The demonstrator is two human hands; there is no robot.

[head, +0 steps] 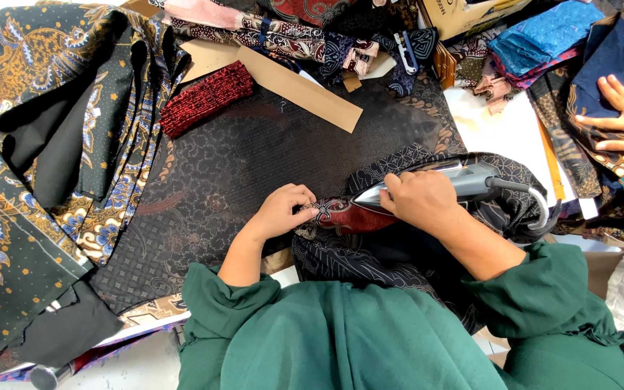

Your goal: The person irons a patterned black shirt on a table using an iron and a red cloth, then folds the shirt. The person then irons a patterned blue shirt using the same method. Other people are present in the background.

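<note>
Pressing step: right hand (422, 202) grips the iron (445, 184), left hand (283, 211) pinches the red fabric piece (344, 215) (next likely needs fingers kept clear)

Dark red fabric piece (352, 215) with a black-white floral edge, under a silver-grey iron (451, 182). Black batik cloth (240, 162) with faint grey lattice covers the counter. Pleated red-black fabric (206, 97). Black-gold batik (34, 87) with blue motifs. Bright blue folded cloth (547, 32). Tan card strip (290, 83). Green sleeves (341, 339).
</note>
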